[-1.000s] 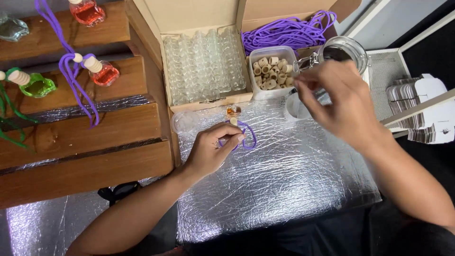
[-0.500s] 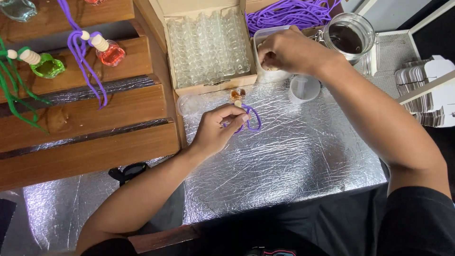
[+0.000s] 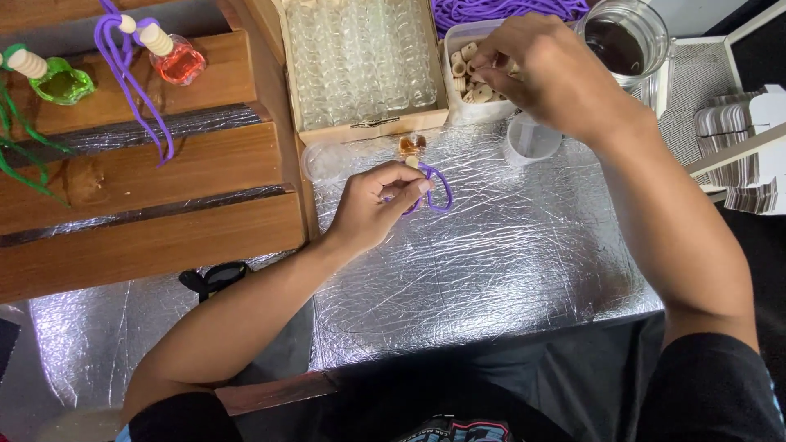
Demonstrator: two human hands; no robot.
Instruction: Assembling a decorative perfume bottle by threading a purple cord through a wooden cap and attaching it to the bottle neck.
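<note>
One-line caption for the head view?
Left hand pinches a purple cord loop; right hand reaches into a clear tub of wooden beads.

The worktop wore crinkled, shiny silver foil. The stepped shelf was matt brown wood. The little bottles looked like clear glossy glass; the cord was soft purple.

Bright, even light falls from overhead. The crinkled foil below the left hand's fingers throws back scattered white glare, strongest just right of them. Soft shadows sit under both forearms. The right hand looks slightly smeared at the fingertips. The glass vials above the left fingers wash pale. Edges bow a little outward.
</note>
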